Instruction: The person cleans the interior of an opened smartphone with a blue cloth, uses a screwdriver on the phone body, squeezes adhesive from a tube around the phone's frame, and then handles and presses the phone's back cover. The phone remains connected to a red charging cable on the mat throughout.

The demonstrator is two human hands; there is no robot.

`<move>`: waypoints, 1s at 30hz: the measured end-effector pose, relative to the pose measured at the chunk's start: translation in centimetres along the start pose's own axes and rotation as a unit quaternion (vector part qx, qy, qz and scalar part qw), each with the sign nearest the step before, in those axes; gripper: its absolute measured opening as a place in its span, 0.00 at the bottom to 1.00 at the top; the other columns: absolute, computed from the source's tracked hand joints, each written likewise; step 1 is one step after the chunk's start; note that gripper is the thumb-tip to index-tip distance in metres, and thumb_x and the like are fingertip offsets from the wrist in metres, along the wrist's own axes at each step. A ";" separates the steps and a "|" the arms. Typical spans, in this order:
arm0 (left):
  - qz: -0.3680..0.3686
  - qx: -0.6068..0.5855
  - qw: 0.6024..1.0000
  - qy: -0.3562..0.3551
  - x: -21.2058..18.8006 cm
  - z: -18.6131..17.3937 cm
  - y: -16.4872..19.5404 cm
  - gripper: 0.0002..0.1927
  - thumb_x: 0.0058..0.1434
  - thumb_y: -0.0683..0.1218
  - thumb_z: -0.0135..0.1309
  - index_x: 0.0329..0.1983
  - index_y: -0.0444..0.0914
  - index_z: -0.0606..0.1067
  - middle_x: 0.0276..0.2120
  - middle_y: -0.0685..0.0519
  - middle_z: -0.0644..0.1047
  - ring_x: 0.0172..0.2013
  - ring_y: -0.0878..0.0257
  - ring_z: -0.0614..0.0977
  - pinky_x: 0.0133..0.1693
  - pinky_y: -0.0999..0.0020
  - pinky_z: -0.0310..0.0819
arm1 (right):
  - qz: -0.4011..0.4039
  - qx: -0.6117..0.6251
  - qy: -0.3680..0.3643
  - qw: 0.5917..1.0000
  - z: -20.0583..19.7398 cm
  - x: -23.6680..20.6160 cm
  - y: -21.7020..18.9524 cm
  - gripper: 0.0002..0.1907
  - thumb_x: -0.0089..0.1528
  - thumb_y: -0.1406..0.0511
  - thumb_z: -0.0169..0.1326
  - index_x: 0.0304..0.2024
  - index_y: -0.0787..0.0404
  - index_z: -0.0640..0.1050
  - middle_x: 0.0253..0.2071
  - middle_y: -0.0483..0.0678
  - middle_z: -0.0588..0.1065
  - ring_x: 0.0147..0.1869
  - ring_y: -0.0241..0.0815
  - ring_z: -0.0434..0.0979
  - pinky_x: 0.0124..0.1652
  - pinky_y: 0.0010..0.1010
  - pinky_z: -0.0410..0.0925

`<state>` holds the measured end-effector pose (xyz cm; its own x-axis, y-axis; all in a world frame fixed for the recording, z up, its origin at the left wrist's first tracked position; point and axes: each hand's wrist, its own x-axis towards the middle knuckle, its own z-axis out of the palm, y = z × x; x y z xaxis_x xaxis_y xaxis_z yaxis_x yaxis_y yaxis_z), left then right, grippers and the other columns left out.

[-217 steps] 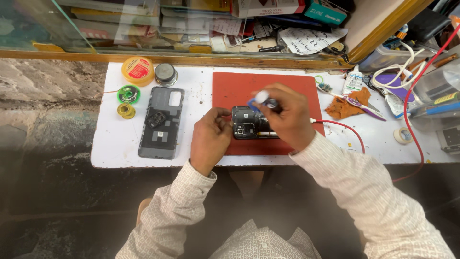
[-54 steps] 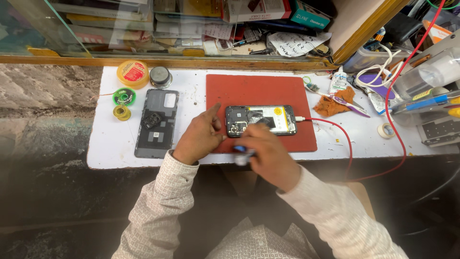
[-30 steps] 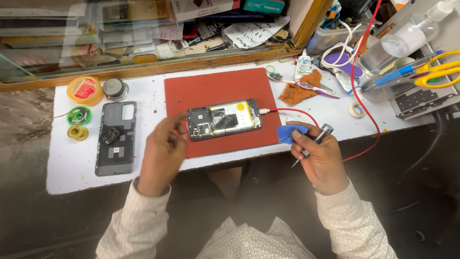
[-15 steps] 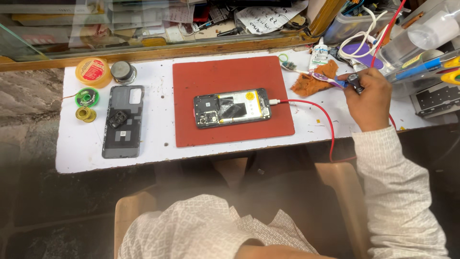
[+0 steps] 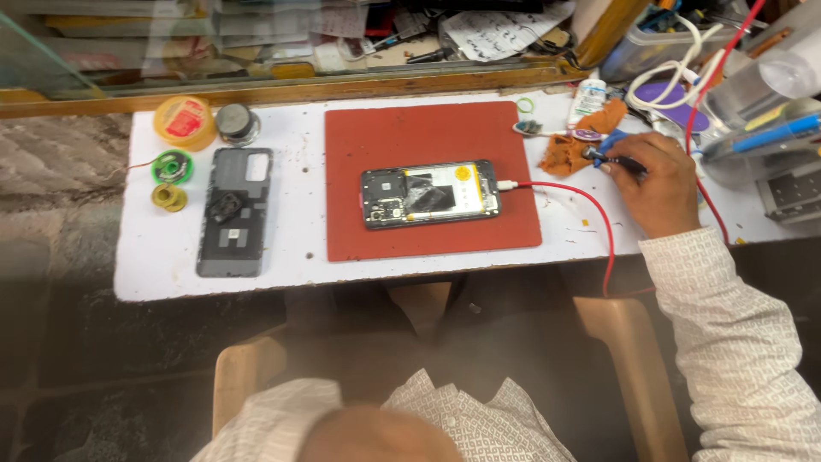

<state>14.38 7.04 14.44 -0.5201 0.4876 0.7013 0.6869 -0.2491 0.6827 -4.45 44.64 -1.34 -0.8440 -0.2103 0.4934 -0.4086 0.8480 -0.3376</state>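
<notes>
the right hand (image 5: 654, 184) rests at the counter's (image 5: 291, 257) right end, its grip pinched on a dark slim tool (image 5: 611, 159) beside an orange rag (image 5: 560, 154). the opened phone (image 5: 429, 193) lies on the red mat (image 5: 410, 137), well left of it. the left hand is out of view.

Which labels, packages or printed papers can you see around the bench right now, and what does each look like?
Yellow tape roll: back left of the white table, round, red label on top.
Small white bottle: behind the orange cloth, upright, printed label.
Yellow battery label: inside the opened phone on the red mat.
Handwritten white paper: on the cluttered shelf behind.
Right hand holds a dark tool by the cloth.
</notes>
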 end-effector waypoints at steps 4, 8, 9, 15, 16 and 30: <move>-0.167 0.202 0.958 0.120 -1.9 -2.8 -2.9 0.24 0.56 0.39 0.66 0.57 0.35 0.75 0.49 0.47 0.79 0.42 0.55 0.81 0.43 0.64 0.77 | -0.030 -0.022 0.016 0.999 -1.0 0.4 0.0 0.11 0.56 0.71 0.70 0.41 0.62 0.83 0.44 0.52 0.76 0.52 0.51 0.77 0.48 0.38 0.70; -0.281 0.331 0.883 0.179 -3.6 -5.5 -8.0 0.26 0.55 0.39 0.67 0.57 0.36 0.75 0.51 0.47 0.79 0.43 0.53 0.82 0.44 0.63 0.78 | 0.015 0.029 0.033 0.999 -1.2 1.0 0.0 0.08 0.61 0.71 0.69 0.42 0.64 0.83 0.41 0.51 0.76 0.46 0.48 0.78 0.45 0.37 0.71; -0.272 0.340 0.885 0.167 -4.0 -6.1 -9.2 0.29 0.54 0.40 0.68 0.60 0.35 0.73 0.54 0.45 0.77 0.47 0.51 0.80 0.46 0.63 0.78 | 0.036 0.035 0.041 0.998 -1.0 1.4 0.1 0.07 0.63 0.71 0.68 0.42 0.64 0.83 0.39 0.51 0.77 0.44 0.47 0.79 0.44 0.36 0.71; -0.277 0.363 0.882 0.114 -5.2 -7.8 -13.9 0.50 0.44 0.45 0.74 0.70 0.35 0.63 0.63 0.40 0.70 0.58 0.46 0.72 0.56 0.57 0.72 | 0.057 0.037 0.047 0.997 2.1 7.1 1.1 0.14 0.64 0.64 0.69 0.45 0.68 0.83 0.42 0.57 0.80 0.40 0.50 0.82 0.43 0.39 0.73; -0.283 0.376 0.876 0.107 -5.3 -7.9 -14.5 0.52 0.42 0.46 0.75 0.70 0.36 0.62 0.62 0.41 0.71 0.56 0.47 0.73 0.57 0.56 0.70 | 0.089 0.010 0.033 0.995 2.7 8.1 0.9 0.19 0.62 0.61 0.71 0.46 0.69 0.82 0.41 0.58 0.80 0.40 0.52 0.82 0.43 0.40 0.73; -0.336 0.329 0.873 0.128 -5.8 -8.7 -15.6 0.56 0.41 0.43 0.75 0.73 0.40 0.59 0.60 0.49 0.76 0.48 0.54 0.74 0.55 0.61 0.72 | 0.226 0.074 0.124 0.963 4.7 11.0 0.1 0.26 0.47 0.71 0.73 0.47 0.66 0.78 0.42 0.52 0.78 0.43 0.47 0.81 0.40 0.36 0.75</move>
<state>2.27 0.78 1.48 -0.9565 0.1144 0.2684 0.2821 0.5972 0.7509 -15.42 40.12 0.33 -0.8456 0.3026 0.4397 -0.0793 0.7434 -0.6641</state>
